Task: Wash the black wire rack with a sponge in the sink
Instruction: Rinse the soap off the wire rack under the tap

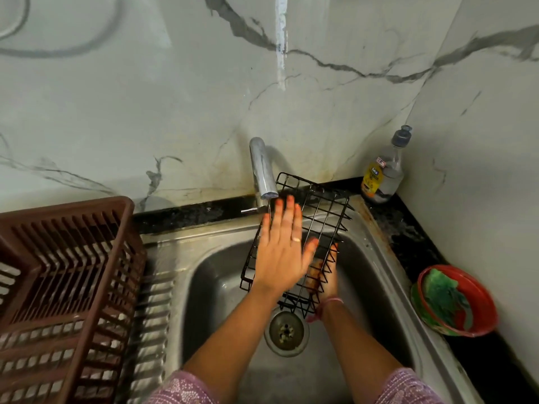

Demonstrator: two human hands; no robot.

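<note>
rack: black wire rack (318, 217) held tilted over the sink basin, far end up by the tap spout, near end low above the drain.
sink: steel sink (376, 284), basin wet; round drain strainer (286, 332) just below the rack's near corner.
left hand: left hand (281, 252) laid flat on the upper face of the rack, fingers straight and together, spread wide, holding nothing; ring on one finger; fingertips reach toward the spout.
right hand: right hand (323, 275) under the rack's right edge, seen through the wires, fingers curled up round the wires and gripping it; pink band at the wrist.
tap: chrome tap (262, 173) at the back rim; a thin stream of water falls from its mouth beside the left fingertips.
sponge: green sponge (443, 295) lying in a red bowl (484, 304) on the dark desk (408, 231) right of the sink, well apart from both hands.
bottle: clear bottle (385, 170) with yellow label, upright in the back right corner.
drainer: brown plastic dish basket (67, 275) left of the basin.
wall: white marble-look wall (145, 112) behind.
</note>
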